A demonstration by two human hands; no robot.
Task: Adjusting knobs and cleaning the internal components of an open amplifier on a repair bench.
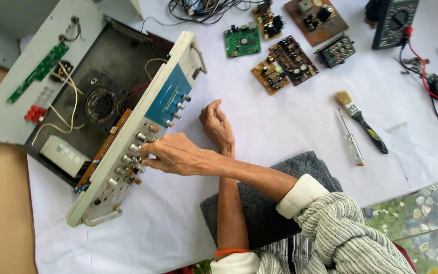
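Head view: right hand [173,153] fingers [145,148] pinch panel knob [134,147]; open chassis [105,76] holds fan [99,104].

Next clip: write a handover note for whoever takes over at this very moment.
Right hand: fingertips pinched on a knob of the front panel, arm crossed over the left forearm.
Left hand: loosely curled, holding nothing, beside the panel.
Done: metal case open, cover aside, circuit boards out on the white sheet.
Left: panel knobs not yet off; screwdriver and brush lie untouched nearby.
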